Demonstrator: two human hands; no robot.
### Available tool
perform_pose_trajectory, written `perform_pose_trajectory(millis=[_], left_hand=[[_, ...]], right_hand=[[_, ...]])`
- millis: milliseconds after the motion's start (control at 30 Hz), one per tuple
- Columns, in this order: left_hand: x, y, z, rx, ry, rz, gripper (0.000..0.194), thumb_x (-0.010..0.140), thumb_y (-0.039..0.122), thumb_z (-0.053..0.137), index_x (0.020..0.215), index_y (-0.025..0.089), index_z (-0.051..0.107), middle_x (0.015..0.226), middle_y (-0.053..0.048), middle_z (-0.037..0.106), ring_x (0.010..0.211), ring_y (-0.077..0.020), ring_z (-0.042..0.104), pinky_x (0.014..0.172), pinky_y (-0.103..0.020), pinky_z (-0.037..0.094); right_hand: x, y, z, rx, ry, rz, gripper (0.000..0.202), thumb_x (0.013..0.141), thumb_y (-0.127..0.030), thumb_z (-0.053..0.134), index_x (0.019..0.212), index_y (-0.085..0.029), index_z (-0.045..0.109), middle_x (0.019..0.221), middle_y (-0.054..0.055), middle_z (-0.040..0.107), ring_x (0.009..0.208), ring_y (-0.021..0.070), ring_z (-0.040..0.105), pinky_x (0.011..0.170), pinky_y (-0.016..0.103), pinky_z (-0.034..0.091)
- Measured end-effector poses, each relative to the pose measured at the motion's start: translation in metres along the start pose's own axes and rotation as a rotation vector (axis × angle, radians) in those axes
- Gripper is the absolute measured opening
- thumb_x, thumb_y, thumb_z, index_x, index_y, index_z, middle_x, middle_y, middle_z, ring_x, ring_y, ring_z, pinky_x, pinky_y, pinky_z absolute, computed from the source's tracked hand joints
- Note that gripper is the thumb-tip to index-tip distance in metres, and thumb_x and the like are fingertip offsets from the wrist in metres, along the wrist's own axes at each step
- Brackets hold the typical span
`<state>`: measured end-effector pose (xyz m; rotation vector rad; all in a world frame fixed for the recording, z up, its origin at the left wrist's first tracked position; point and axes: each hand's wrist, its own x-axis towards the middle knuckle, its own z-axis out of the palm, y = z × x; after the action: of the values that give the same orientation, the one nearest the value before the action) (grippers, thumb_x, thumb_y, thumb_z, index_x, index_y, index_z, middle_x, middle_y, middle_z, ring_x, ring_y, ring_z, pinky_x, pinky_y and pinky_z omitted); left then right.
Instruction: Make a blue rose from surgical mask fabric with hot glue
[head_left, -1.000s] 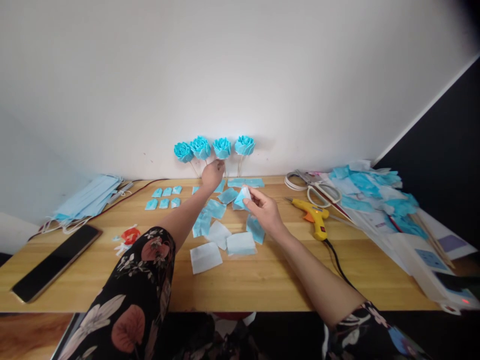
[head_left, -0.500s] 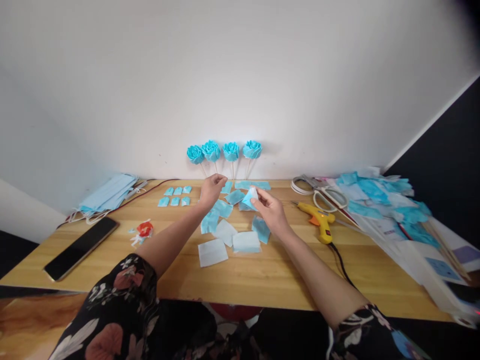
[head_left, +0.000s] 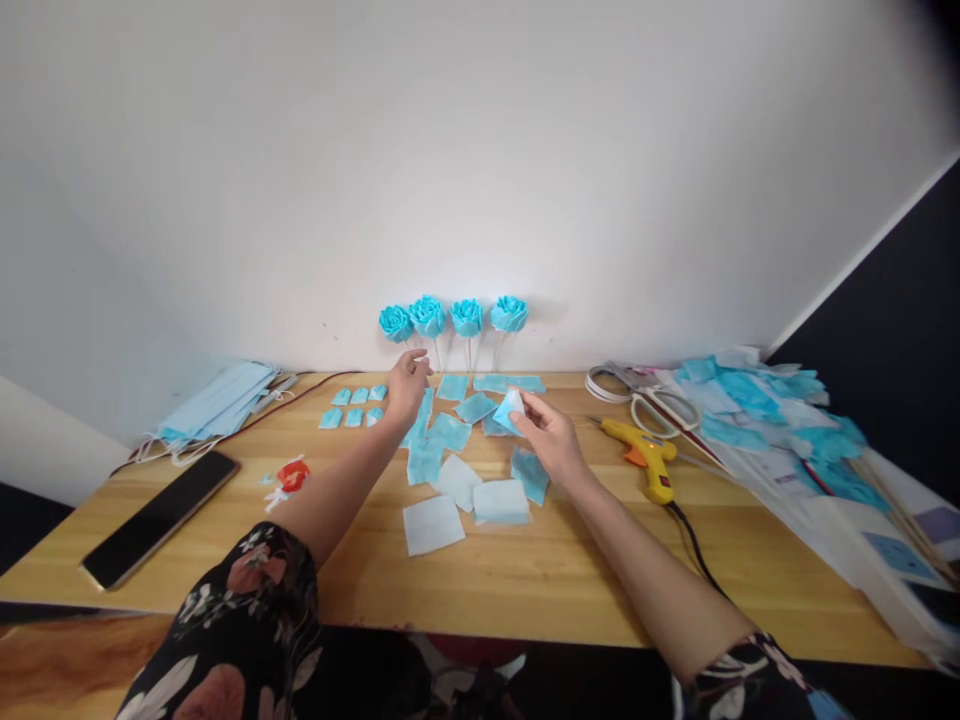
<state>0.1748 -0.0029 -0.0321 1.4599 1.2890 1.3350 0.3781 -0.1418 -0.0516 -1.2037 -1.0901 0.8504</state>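
Observation:
My right hand (head_left: 551, 430) pinches a small folded blue-and-white fabric piece (head_left: 509, 411) between thumb and fingers, above the middle of the wooden table (head_left: 480, 590). My left hand (head_left: 409, 382) is loosely bent with its fingers a little apart, and nothing shows in it. It hovers just right of several small folded blue petals (head_left: 352, 417) set in two rows. Below and between the hands lie loose blue squares (head_left: 448, 432) and white-side-up squares (head_left: 433, 525). Behind them, several blue fabric flowers (head_left: 466, 318) on thin sticks lean against the wall.
To the right lie a yellow glue gun (head_left: 637, 450) with its cord, white-handled scissors (head_left: 664, 410), a tape roll (head_left: 609, 382) and a heap of blue scraps (head_left: 742, 395). On the left are face masks (head_left: 217, 405), a black phone (head_left: 161, 518) and a red-and-white wrapper (head_left: 292, 474).
My left hand has drawn left toward the folded petals, its fingers loosening from a pinch. My right hand still holds the folded piece. The whole view has shifted slightly.

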Motion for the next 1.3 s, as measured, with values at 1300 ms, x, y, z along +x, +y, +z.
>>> perform_pose_trajectory(millis=[1300], left_hand=[[0.017, -0.010, 0.022, 0.384, -0.093, 0.135, 0.017, 0.085, 0.028, 0.059, 0.086, 0.017, 0.072, 0.076, -0.004, 0.072, 0.073, -0.0188, 0.065, 0.067, -0.026, 0.046]], right_hand=[[0.000, -0.001, 0.001, 0.001, -0.006, -0.016, 0.055, 0.075, -0.041, 0.073, 0.124, -0.018, 0.071, 0.108, 0.007, 0.075, 0.092, 0.0195, 0.067, 0.085, 0.033, 0.053]])
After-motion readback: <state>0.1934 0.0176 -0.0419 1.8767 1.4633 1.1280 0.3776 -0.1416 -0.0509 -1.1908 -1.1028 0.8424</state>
